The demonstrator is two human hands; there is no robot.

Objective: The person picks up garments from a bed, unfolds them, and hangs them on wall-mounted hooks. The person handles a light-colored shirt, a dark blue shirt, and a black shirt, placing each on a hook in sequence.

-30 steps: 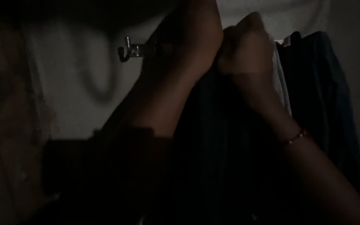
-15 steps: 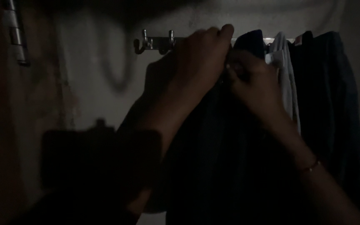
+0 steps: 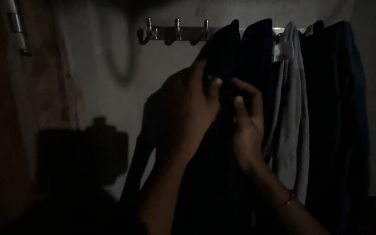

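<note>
The dark garment (image 3: 227, 143) already hangs from the hook rail (image 3: 177, 32) above the fingers. Left hand (image 3: 188, 111) and right hand (image 3: 246, 117) pinch its front between curled fingertips; only smoothing seems left.

Both forearms rise from the bottom of the view, and the two hands meet side by side at about the same height. The left hand (image 3: 188, 109) is raised with its back to the camera, fingers curled forward and thumb tip pointing toward the other hand. The right hand (image 3: 246, 122) stands just beside it, fingers bent in a pinch, a thin band around its wrist.
</note>
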